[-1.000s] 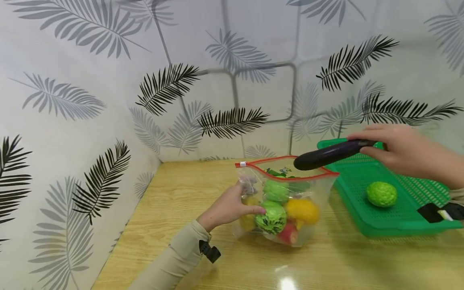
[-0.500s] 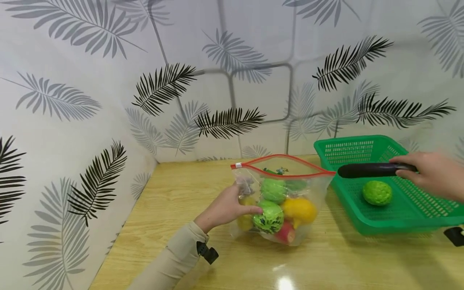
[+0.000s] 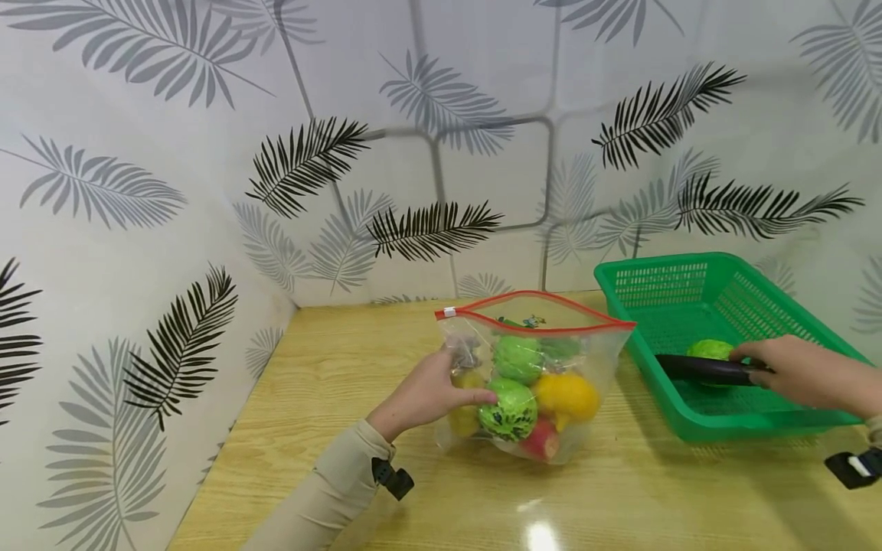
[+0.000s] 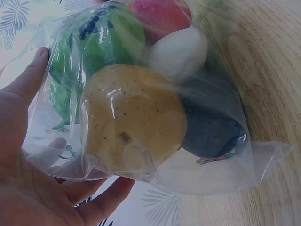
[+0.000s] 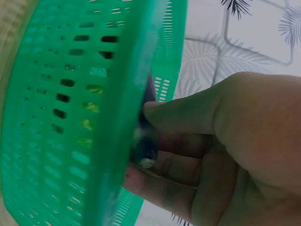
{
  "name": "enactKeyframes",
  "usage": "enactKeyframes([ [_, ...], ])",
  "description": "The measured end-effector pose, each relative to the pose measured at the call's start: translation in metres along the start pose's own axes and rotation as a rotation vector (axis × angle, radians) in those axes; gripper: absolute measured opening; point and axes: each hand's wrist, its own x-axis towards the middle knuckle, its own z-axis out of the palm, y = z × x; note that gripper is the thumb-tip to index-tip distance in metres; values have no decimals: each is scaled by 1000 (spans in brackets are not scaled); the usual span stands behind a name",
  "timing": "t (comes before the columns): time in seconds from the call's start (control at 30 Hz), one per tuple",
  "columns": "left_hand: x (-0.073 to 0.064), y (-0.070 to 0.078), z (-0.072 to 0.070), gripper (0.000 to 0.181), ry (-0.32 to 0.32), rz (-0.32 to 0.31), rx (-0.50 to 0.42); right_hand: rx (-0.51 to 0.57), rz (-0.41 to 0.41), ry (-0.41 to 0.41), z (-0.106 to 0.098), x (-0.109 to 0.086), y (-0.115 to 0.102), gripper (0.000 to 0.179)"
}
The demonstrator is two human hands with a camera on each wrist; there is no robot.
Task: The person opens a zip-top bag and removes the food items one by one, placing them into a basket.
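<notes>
My left hand (image 3: 427, 394) holds the left side of a clear zip bag (image 3: 606, 348), thumb across its front. The bag stands upright on the table, its red-edged mouth parted. Inside show a mottled green round vegetable (image 3: 508, 409), a yellow one (image 3: 568, 396) and a pink one (image 3: 540, 440). The left wrist view adds a speckled tan ball-like piece (image 4: 134, 117), a white egg-shaped piece (image 4: 181, 49) and a dark one (image 4: 211, 117). My right hand (image 3: 802, 371) grips the stem end of a dark purple eggplant (image 3: 699, 370), low inside the green basket (image 3: 696, 428); the basket's rim partly hides it in the right wrist view.
A bumpy light-green vegetable (image 3: 710, 350) lies in the basket behind the eggplant, partly covered by it. The basket stands right of the bag on the wooden table (image 3: 358, 344). A leaf-patterned sheet (image 3: 386, 168) rises behind and at the left.
The eggplant, first over the bag's mouth, has moved right and down into the basket in my right hand. My left hand stays at the bag.
</notes>
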Motion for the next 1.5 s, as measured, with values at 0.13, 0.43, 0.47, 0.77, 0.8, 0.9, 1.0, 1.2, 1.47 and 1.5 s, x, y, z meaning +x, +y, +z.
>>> enactKeyframes([
  [0.13,-1,-1,-1,92,6,-2,4,-13,-24,10,7,0,1,38],
  [0.43,-4,-2,-5,91,-7,11,-1,-128,-242,554,-33,-3,-109,28],
  [0.47,-5,-2,-6,90,-6,14,-5,-116,-307,614,-42,-2,-125,29],
  [0.77,-7,-3,4,91,43,20,-62,15,-474,316,-76,42,-217,32],
  [0.8,-8,-3,6,92,55,21,-77,25,-467,268,-75,49,-221,32],
  [0.9,-8,-4,11,98,83,29,-125,29,-483,181,-72,65,-223,25],
  [1.0,-10,-3,14,102,90,40,-175,23,-519,118,-69,75,-221,21],
  [1.2,-12,-2,15,102,106,51,-200,8,-482,5,-61,87,-221,39],
  [1.47,-15,-1,15,105,69,83,-139,19,-544,18,-48,96,-225,68],
  [1.5,-15,-1,15,106,59,85,-128,21,-549,18,-46,97,-225,72],
])
